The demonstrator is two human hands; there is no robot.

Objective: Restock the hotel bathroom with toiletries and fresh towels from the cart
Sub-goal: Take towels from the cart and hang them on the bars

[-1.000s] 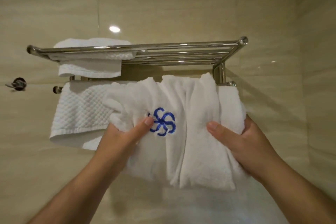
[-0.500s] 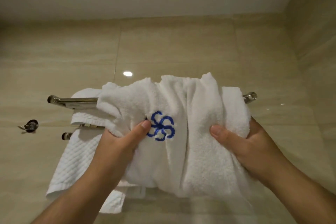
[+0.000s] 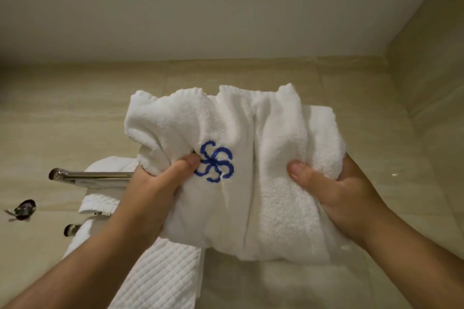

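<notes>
A folded white terry towel [image 3: 276, 183] with a blue pinwheel emblem [image 3: 214, 161] fills the middle of the view, held up in front of the wall. My left hand [image 3: 155, 188] grips its left side, thumb beside the emblem. My right hand [image 3: 336, 190] grips its right side, thumb pressed into the pile. The towel covers most of the chrome towel rack [image 3: 85, 175]; only the rack's left end shows. A white waffle-weave towel [image 3: 160, 276] hangs from the rail below, and another folded white towel [image 3: 110, 163] lies on the rack's left part.
Beige tiled walls meet in a corner at the right, with the white ceiling above. A small chrome wall hook [image 3: 22, 208] sits left of the rack. The lower rail's end cap [image 3: 69, 229] sticks out at the left.
Both hands have lifted the emblem towel from rail height to above the rack's top. The view has tilted upward, so more ceiling shows and the rack sits lower.
</notes>
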